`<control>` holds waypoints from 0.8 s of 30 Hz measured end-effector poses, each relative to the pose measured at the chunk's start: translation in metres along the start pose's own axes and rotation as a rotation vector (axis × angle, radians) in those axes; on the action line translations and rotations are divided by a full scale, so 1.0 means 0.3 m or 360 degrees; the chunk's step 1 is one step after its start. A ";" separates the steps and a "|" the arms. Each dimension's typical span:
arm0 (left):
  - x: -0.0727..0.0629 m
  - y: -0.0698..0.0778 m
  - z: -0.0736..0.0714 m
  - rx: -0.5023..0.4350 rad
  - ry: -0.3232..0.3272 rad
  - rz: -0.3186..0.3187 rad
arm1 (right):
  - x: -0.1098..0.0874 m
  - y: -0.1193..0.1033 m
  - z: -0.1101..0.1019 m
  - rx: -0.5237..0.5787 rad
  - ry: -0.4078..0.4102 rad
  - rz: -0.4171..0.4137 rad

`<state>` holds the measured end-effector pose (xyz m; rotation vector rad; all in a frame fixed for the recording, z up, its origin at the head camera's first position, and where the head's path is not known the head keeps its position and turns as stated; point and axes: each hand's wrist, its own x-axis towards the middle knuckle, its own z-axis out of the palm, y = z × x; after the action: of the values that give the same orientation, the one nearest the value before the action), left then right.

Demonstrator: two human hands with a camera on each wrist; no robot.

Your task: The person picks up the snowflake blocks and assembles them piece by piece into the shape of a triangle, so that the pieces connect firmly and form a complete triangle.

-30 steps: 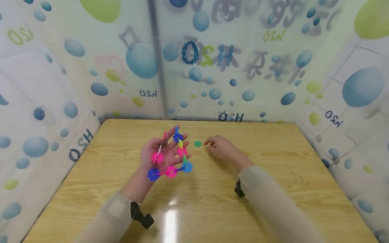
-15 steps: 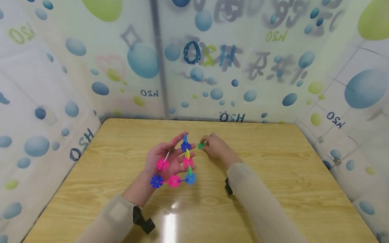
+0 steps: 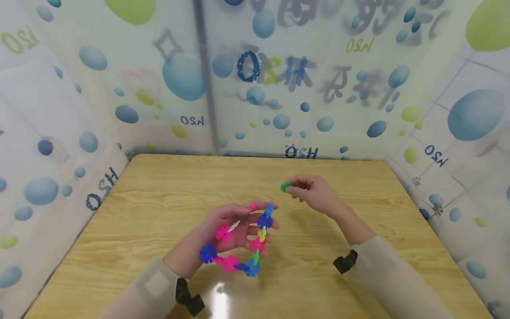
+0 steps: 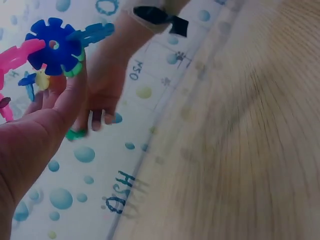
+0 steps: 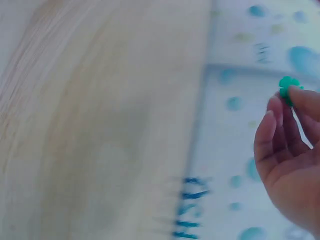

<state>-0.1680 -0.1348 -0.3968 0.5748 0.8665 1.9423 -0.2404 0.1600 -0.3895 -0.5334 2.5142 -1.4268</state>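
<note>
My left hand [image 3: 231,226] holds a chain of notched, flower-shaped plastic discs [image 3: 229,263] in pink, blue, yellow, green and white. A pink end of the chain lies between thumb and forefinger, and the rest loops over the palm and hangs below it. In the left wrist view a dark blue disc [image 4: 45,47] of the chain stands out near the fingers. To the right and farther back, my right hand [image 3: 316,192] pinches a single green flower disc [image 3: 284,187] between thumb and fingertips, above the table. The right wrist view shows that green disc [image 5: 288,85] at the fingertips.
A wooden table [image 3: 338,283] lies under both hands. Behind it and at both sides stand pale walls [image 3: 318,97] printed with bubbles and letters. Black wrist cameras [image 3: 345,261] sit at the cuffs.
The right hand has taken the green disc from the table, lifted it and moved right. My left hand has shifted right and nearer with the chain.
</note>
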 end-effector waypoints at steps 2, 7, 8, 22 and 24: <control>0.006 -0.003 0.019 0.0100 0.0003 -0.0055 | -0.049 -0.049 -0.020 0.0104 0.0006 -0.0080; 0.020 -0.013 0.056 0.0323 0.0099 -0.0192 | -0.136 -0.129 -0.013 0.0205 -0.0076 -0.0177; 0.023 -0.015 0.061 0.0358 0.0123 -0.0219 | -0.148 -0.138 -0.006 0.0203 -0.0098 -0.0196; 0.035 -0.020 0.073 0.0429 0.0123 -0.0212 | -0.180 -0.157 0.046 0.0240 -0.0187 -0.0330; 0.036 -0.021 0.071 0.0403 0.0114 -0.0212 | -0.180 -0.160 0.047 0.0258 -0.0202 -0.0333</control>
<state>-0.1553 -0.1160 -0.3873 0.5810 1.1772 1.7540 -0.1762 0.1483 -0.3556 -0.8472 2.2749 -1.5963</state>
